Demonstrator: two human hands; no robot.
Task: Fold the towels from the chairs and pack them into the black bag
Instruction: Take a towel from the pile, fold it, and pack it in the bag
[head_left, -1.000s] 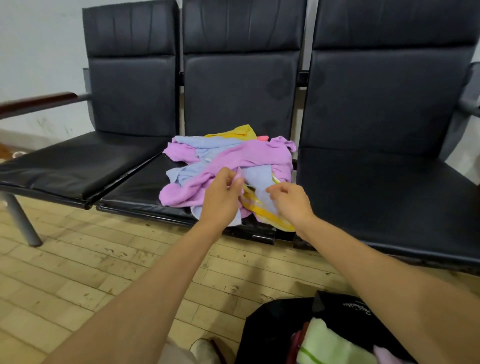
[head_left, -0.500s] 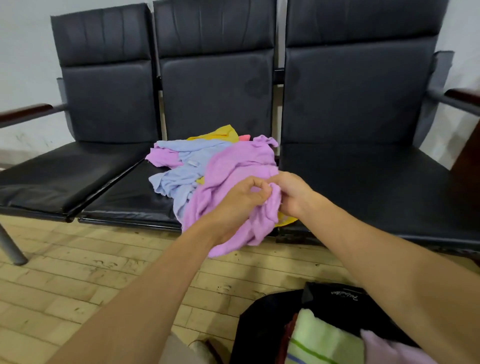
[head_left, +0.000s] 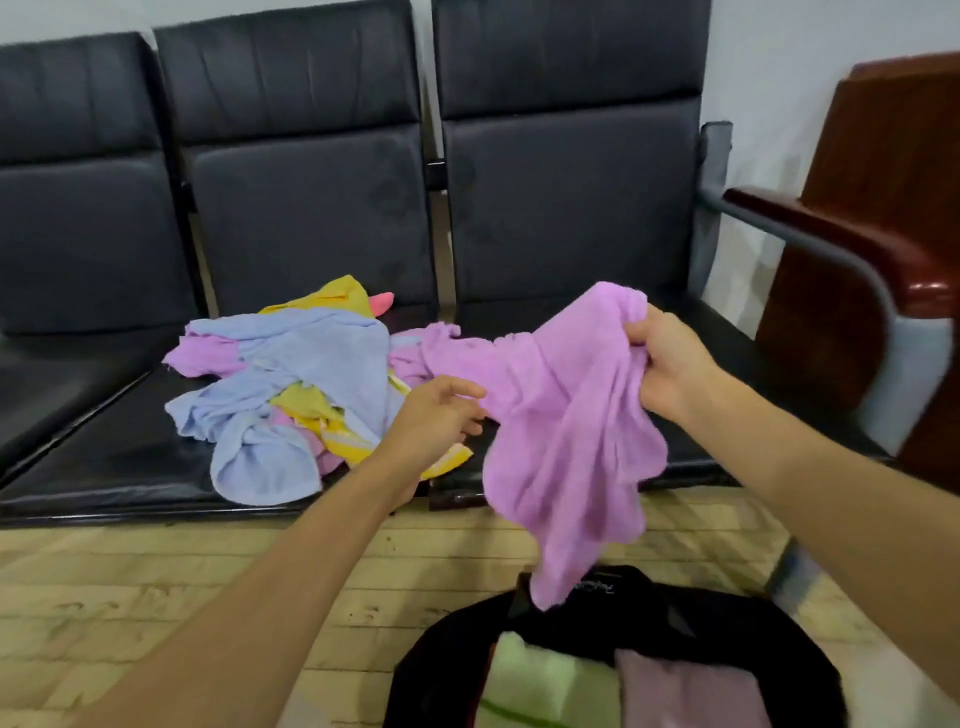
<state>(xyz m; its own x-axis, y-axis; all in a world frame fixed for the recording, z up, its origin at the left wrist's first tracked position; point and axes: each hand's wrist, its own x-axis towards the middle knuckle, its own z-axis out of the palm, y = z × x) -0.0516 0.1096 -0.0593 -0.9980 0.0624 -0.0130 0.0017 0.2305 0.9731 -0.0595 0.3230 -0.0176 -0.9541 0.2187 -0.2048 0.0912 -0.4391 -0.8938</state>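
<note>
A purple towel (head_left: 561, 415) hangs stretched between my hands above the front edge of the right chair. My right hand (head_left: 667, 361) grips its upper right edge. My left hand (head_left: 441, 415) pinches its left edge beside the pile. The towel's lower corner dangles over the open black bag (head_left: 623, 613) on the floor. In the bag lie a folded green towel (head_left: 524, 675) and a folded pale purple towel (head_left: 675, 691). A pile of towels (head_left: 291, 384), light blue, yellow, purple and pink, lies crumpled on the middle chair's seat.
Three joined black chairs (head_left: 571, 208) stand against a white wall. A wooden armrest (head_left: 841, 244) juts out at the right, with dark wooden furniture (head_left: 893, 171) behind it. The floor (head_left: 130, 597) is pale wood planks.
The purple towel has come off the pile and been drawn to the right. My hands, close together before, have spread apart, the right one rising to the right. The view has swung right.
</note>
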